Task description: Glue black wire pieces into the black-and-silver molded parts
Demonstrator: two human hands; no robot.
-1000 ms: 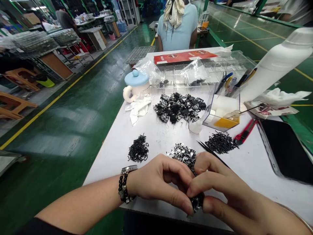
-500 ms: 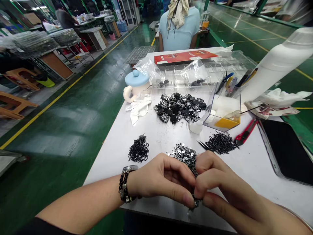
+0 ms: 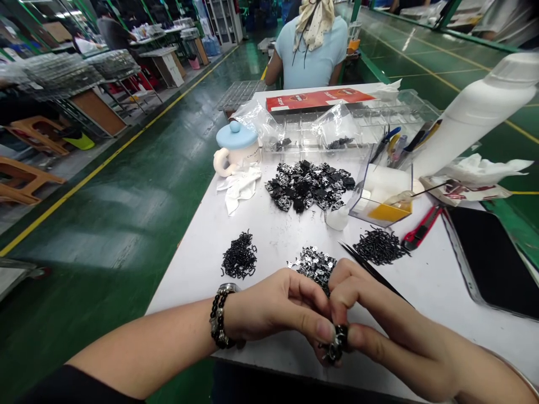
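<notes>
Left hand is pinching a small black-and-silver part at the near table edge, thumb and forefinger clamped on it. Right hand is closing on the same part from the other side, tweezers tucked along its fingers. Best done with a firm, steady pinch, pressing squarely. Part's long axis is running roughly upright, tilting slightly; its facing end cannot be told.

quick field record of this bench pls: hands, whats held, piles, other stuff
left hand: pinches small black part at the near table edge
right hand: pinches the same part; tweezers lie along it
piles: black hooks, silver-black bits, black clips, black rings
table: white
other: lidded mug, red cutter, tablet
</notes>
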